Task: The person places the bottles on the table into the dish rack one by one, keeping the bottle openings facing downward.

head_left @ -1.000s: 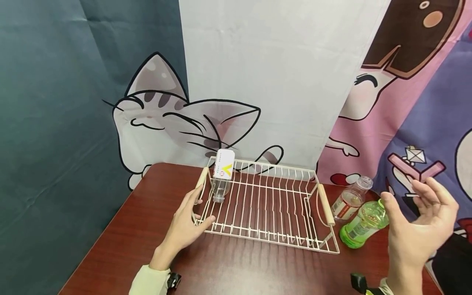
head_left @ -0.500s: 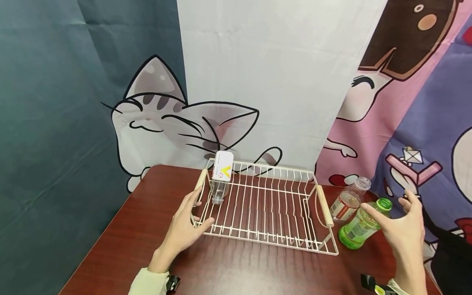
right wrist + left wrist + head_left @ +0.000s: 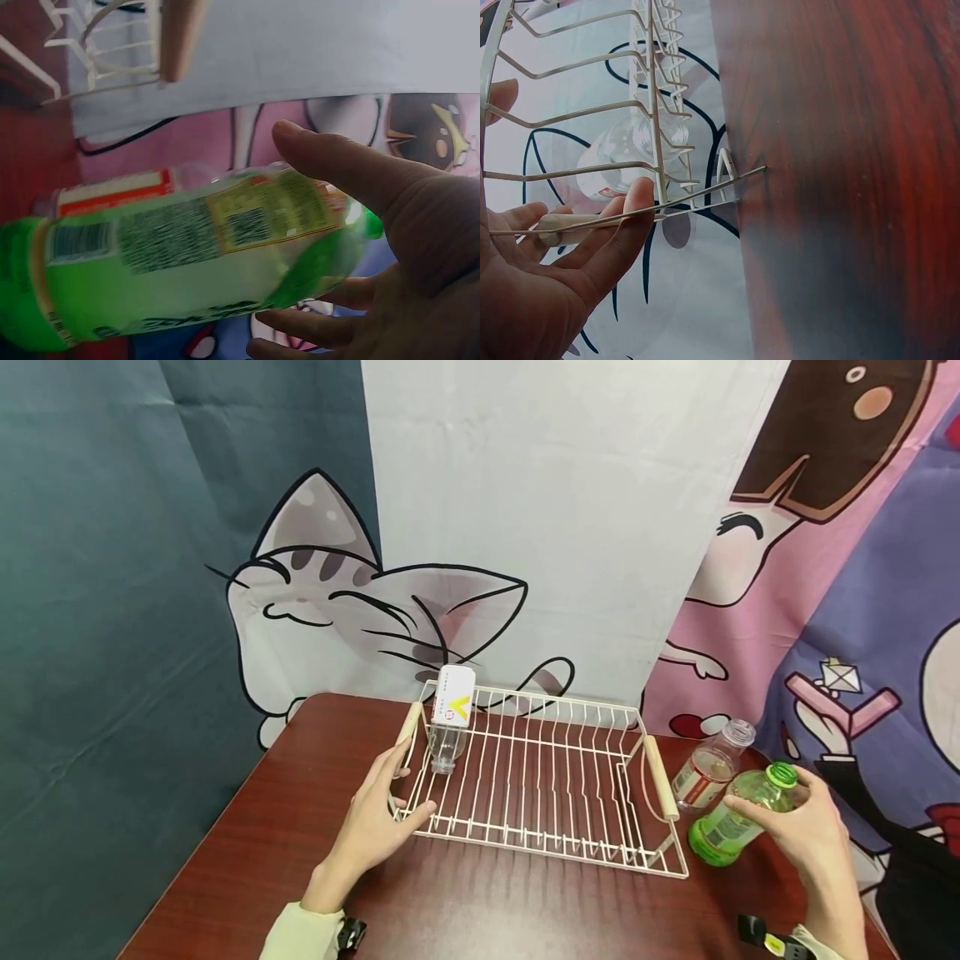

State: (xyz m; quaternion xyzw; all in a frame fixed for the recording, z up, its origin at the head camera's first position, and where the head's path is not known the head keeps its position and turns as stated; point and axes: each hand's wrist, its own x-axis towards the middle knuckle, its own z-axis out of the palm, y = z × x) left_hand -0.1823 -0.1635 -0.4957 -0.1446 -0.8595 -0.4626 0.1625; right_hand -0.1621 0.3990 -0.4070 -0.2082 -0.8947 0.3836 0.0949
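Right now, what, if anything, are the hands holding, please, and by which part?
Nothing, apparently: right hand open around the green bottle; left hand open at the rack.

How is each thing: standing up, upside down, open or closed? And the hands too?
Rack: upright, one bottle in it
White bottle: upside down in the rack
Red bottle: standing, no cap
Green bottle: standing, can't tell if capped
Left hand: spread at the rack's end
Right hand: around the green bottle, thumb spread
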